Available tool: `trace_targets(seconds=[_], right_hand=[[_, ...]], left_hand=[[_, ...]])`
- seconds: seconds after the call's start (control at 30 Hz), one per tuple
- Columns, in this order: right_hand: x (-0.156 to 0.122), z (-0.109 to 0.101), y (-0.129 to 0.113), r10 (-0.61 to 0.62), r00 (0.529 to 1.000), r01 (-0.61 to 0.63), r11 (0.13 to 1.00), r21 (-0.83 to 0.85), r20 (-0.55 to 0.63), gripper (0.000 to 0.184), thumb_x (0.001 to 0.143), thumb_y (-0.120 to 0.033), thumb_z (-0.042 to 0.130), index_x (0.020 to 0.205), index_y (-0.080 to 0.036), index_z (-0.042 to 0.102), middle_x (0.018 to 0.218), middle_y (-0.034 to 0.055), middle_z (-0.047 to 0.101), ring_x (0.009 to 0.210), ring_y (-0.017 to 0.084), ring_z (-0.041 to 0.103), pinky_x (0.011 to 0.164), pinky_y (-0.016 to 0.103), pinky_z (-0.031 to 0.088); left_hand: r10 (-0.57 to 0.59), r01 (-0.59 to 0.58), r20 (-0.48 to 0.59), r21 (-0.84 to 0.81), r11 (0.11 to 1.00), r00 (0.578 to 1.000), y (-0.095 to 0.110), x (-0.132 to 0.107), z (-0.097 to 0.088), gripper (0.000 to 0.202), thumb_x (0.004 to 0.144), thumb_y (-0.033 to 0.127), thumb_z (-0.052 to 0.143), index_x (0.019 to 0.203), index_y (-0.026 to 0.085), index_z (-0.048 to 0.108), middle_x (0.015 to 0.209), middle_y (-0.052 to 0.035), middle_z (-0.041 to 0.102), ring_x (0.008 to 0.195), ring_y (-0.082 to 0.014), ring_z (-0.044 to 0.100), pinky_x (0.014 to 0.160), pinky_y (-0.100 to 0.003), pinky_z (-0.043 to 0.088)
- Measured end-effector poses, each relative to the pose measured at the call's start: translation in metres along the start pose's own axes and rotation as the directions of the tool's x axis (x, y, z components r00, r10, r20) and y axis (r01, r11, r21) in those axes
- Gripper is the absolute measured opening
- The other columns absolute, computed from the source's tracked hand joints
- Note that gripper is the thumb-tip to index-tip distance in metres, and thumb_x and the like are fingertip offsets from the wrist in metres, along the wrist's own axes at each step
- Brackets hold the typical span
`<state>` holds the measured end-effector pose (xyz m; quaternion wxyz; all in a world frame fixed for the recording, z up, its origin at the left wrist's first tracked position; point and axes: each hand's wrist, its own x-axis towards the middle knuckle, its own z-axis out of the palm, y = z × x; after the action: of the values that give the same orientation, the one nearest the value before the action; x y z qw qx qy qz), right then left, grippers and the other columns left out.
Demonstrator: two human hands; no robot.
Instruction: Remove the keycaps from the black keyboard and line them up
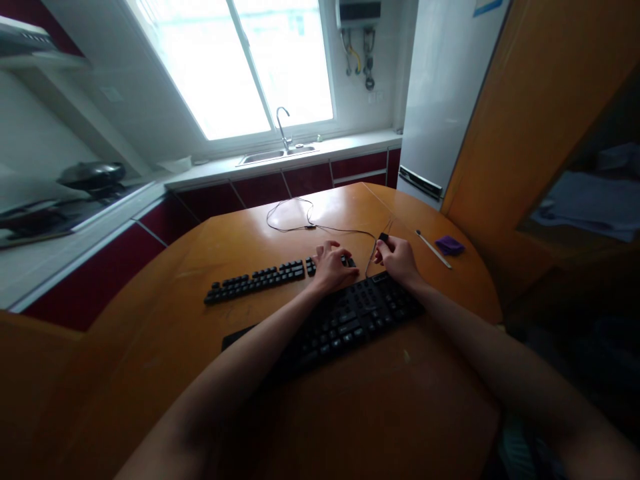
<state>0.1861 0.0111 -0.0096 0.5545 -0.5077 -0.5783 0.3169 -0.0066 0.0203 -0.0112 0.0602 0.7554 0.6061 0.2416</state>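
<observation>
A black keyboard (350, 320) lies on the round wooden table (200, 373) in front of me. Beyond it, a row of loose black keycaps (255, 280) stretches to the left. My left hand (331, 265) rests curled on the right end of that row, fingers bent over the keycaps. My right hand (397, 259) hovers over the keyboard's far right corner, pinching a small black keycap (383, 237) between its fingers, with a thin wire tool under it. The keyboard's thin cable (300, 223) loops across the table behind the hands.
A thin white stick-like tool (433, 249) and a small purple cloth (449, 245) lie at the table's right. Behind are a counter with sink and tap (283, 130), a stove with a pan (93, 175), a white fridge (440, 93) and a wooden door (540, 113).
</observation>
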Motion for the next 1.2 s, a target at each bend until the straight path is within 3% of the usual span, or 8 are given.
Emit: trace_targets(seconds=[0.43, 0.73, 1.2], right_hand=[[-0.001, -0.0016, -0.0008, -0.005, 1.0, 0.005, 1.0, 0.02, 0.016, 0.03, 0.089, -0.04, 0.056, 0.071, -0.017, 0.059, 0.063, 0.0053, 0.066, 0.054, 0.018, 0.066, 0.053, 0.027, 0.05], [-0.0017, -0.0028, -0.0033, -0.012, 1.0, 0.011, 1.0, 0.011, 0.028, 0.029, 0.089, -0.038, 0.054, 0.07, -0.017, 0.059, 0.062, 0.0051, 0.066, 0.055, 0.018, 0.067, 0.054, 0.027, 0.05], [-0.0014, -0.0032, -0.003, -0.007, 1.0, 0.007, 1.0, 0.002, 0.031, 0.03, 0.09, -0.039, 0.055, 0.07, -0.017, 0.059, 0.062, 0.0051, 0.066, 0.054, 0.018, 0.066, 0.055, 0.027, 0.051]], left_hand=[[-0.013, 0.013, -0.063, -0.002, 1.0, 0.998, -0.0063, 0.0033, 0.0061, 0.033, 0.067, 0.045, 0.084, 0.096, 0.03, 0.076, 0.131, -0.0078, 0.05, 0.123, -0.0351, 0.041, 0.096, -0.051, 0.039], [-0.029, 0.03, -0.038, 0.015, 0.999, 0.999, -0.004, 0.0025, 0.0041, 0.03, 0.071, 0.047, 0.081, 0.095, 0.031, 0.078, 0.133, -0.0074, 0.049, 0.125, -0.0356, 0.038, 0.099, -0.051, 0.037], [-0.042, 0.042, -0.061, 0.001, 0.999, 0.997, -0.0014, 0.0004, 0.002, 0.031, 0.068, 0.048, 0.083, 0.092, 0.029, 0.077, 0.134, -0.0064, 0.049, 0.125, -0.0347, 0.039, 0.1, -0.05, 0.038]])
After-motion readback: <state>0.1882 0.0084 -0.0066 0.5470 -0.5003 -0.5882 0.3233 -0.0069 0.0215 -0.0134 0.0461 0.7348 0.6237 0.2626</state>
